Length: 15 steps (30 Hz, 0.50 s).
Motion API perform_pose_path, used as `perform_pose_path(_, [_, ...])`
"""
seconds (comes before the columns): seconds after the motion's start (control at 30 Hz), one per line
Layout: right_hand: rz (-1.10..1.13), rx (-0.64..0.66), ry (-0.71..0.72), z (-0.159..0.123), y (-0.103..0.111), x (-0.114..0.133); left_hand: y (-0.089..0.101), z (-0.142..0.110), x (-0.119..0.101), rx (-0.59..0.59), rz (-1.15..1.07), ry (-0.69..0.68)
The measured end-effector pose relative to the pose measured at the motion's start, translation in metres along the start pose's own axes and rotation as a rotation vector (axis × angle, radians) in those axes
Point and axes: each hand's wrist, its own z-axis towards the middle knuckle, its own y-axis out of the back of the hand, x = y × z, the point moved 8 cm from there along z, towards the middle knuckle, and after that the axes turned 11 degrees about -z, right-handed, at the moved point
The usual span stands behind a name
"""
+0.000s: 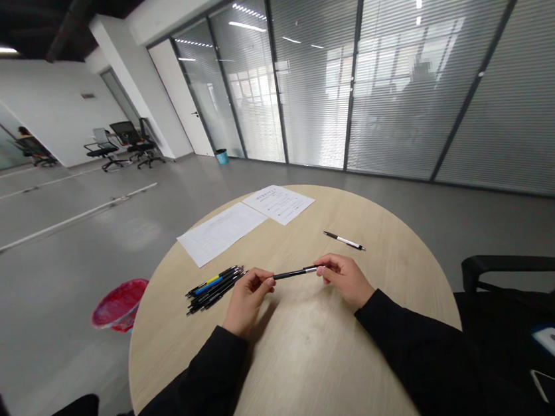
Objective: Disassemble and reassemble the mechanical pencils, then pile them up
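The left hand [246, 301], nearer the pen pile [214, 290], and the right hand [348, 283] pinch opposite ends of a crosswise black pen [289, 275].

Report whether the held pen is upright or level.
Roughly level: the pen stretches sideways above the table, its ends pinched by the left hand and the right hand.

The table [307, 338] looks smooth, matt pale wood; the held pen [290, 274] (plastic, seemingly) looks glossy black.
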Motion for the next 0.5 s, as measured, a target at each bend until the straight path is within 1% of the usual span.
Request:
perform_pose_path(0.17, [0.026, -0.015, -0.020, 0.000, 0.001, -0.002, 0.003, 0.001, 0.005, -0.013, -0.018, 0.009])
perform_pose_path(0.37, [0.026, -0.070, -0.025, 0.002, 0.006, -0.003, 0.014, 0.005, 0.013, -0.064, 0.003, -0.005])
perform_pose_path(0.5, [0.003, -0.080, -0.014, 0.003, 0.006, -0.008, 0.014, 0.006, 0.016, -0.041, -0.024, 0.011])
